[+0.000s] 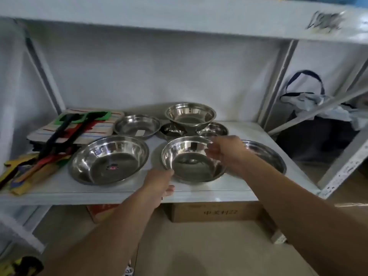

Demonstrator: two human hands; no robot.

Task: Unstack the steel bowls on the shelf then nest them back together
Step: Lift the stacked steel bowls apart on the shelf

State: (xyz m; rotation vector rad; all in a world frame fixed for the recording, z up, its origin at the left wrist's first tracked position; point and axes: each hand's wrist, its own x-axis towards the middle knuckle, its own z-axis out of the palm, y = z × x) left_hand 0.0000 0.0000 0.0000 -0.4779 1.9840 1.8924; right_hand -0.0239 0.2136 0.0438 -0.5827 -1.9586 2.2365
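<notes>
Holding the middle bowl by two opposite points of its rim, the person has both hands on it at the front of the shelf. The left hand pinches the near-left rim, with the thumb low over the shelf edge; the right hand has its grip closed on the far-right rim. The frame is blurred here, so I cannot tell if the bowl rests on the shelf or is lifted a little.

The other steel bowls lie spread out, so I judge the unstacking is done or nearly done. A wide shallow bowl sits just to the left, and another wide one is partly hidden behind the right forearm. Behind are a medium bowl, a deep bowl and two small bowls beside it.

The risks, as I see them:
- The polished rim is thin and slippery; a pinch at only two points may let the bowl tilt and drop.
- The bowl is close to the front edge, so a slip could send it down to the floor beside the cardboard box.
- The right forearm passes over the hidden wide bowl and may knock it.
- Nesting in wrong size order could jam one bowl in another.
</notes>
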